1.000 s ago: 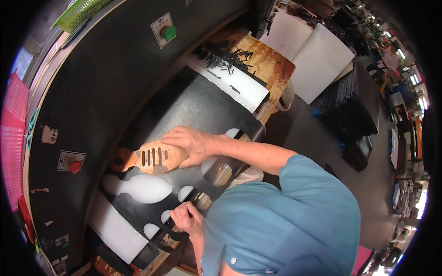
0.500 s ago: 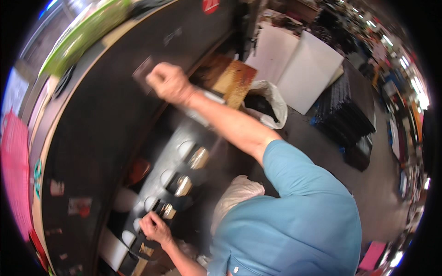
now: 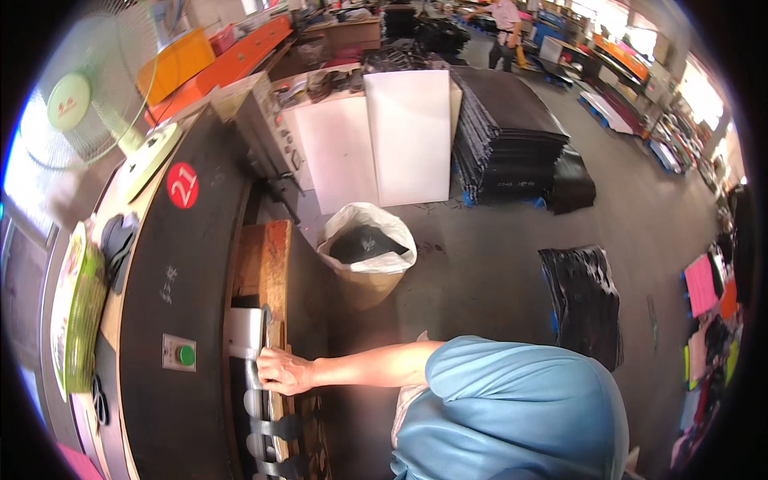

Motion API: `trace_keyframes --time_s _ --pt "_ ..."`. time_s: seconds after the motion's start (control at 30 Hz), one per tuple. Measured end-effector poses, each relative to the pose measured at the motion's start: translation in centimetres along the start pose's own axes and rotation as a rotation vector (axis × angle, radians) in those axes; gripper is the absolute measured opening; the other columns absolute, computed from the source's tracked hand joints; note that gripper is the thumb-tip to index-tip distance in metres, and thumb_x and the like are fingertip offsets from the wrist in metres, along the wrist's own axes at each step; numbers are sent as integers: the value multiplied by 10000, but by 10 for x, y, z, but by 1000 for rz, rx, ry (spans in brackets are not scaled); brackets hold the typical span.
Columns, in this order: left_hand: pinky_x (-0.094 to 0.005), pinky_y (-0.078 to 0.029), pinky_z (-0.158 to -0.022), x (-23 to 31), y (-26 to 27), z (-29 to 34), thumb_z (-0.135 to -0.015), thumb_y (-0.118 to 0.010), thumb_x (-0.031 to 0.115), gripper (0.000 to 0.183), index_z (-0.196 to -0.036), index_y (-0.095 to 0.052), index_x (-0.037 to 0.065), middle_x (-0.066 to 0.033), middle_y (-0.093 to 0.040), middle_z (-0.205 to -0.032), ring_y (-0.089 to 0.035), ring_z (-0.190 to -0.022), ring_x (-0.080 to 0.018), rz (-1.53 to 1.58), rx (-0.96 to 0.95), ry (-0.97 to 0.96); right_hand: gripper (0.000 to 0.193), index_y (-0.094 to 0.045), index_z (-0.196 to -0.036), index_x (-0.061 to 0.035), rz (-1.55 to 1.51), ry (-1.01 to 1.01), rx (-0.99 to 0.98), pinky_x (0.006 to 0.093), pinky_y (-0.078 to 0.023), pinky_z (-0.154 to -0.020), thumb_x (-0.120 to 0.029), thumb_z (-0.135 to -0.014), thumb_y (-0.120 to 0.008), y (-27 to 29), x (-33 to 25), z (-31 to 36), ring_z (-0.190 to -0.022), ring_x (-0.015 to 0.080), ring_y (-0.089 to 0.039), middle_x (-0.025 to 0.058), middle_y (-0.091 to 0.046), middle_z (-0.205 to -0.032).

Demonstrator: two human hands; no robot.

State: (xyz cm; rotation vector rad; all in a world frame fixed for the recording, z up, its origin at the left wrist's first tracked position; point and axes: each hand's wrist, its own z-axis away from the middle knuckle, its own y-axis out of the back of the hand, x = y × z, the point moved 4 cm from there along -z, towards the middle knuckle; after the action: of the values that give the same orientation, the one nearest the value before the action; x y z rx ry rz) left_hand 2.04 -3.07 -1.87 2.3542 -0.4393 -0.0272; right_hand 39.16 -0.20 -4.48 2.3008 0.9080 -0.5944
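My right hand [image 3: 284, 370] is at the low bench beside the black machine housing [image 3: 176, 272]. Its fingers are curled at the bench edge, just below a silvery metal plate [image 3: 246, 330]; what they close on is hidden. Below the hand runs a row of dark pieces [image 3: 276, 427] with pale rounded shapes between them. A green push button [image 3: 186, 355] sits on a small metal panel on the housing, left of the hand. My left hand is outside the picture.
A white sack [image 3: 352, 276] holding black scraps stands ahead. Behind it lean large white boards [image 3: 410, 136] next to a tall stack of black sheets [image 3: 504, 132]. A smaller black pile [image 3: 582, 304] lies on the floor at right. A fan [image 3: 72, 104] stands at far left.
My view has swung round. My right hand has come down from the front of the black housing to the bench edge. My left hand, earlier at the row of pieces, has left the picture.
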Motion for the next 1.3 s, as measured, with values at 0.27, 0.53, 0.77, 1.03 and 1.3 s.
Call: trace_keyframes --time_s 0.27,0.53,0.77,1.03,1.3 --pt "-455 -540 -703 -4 -18 10 -990 -796 322 314 -802 -761 72 -108 -705 -812 -652 -808 -303 34 -35 29 99 -665 -903 -76 -29 -19 -93 454 -453 -930 -132 -875 -741 -2 7 6 -1013 322 -545 105 -578 -973" --pt "-439 -546 -710 -18 -23 27 -981 -816 254 254 -830 -753 60 -121 -696 -806 -643 -772 -301 -23 -17 -67 68 -713 -879 -66 -18 -93 -164 445 -486 -899 -127 -849 -721 0 17 16 -1002 312 -565 96 -611 -932" --pt "-449 -570 -784 -11 -8 81 -1033 -739 269 274 -992 -773 -1 -155 -752 -909 -682 -817 -304 205 -254 106 168 -675 -886 -56 93 99 -73 476 -450 -884 -198 -861 -759 -22 -42 32 -963 324 -558 109 -576 -951" --pt "-446 -567 -759 7 59 118 -1052 -684 357 419 -1041 -791 -48 -165 -777 -875 -686 -780 -264 549 -657 535 831 -594 -1325 41 -93 61 -570 536 -492 -991 -383 -663 -864 -102 -99 70 -1183 412 -525 274 -531 -1312" --pt "-477 -562 -857 -42 68 93 -1063 -681 256 324 -1149 -761 -46 -200 -766 -1035 -698 -915 -333 454 -381 309 1098 -457 -1531 35 14 127 -736 567 -436 -1114 -445 -644 -892 -113 -135 92 -1310 518 -486 390 -424 -1490"
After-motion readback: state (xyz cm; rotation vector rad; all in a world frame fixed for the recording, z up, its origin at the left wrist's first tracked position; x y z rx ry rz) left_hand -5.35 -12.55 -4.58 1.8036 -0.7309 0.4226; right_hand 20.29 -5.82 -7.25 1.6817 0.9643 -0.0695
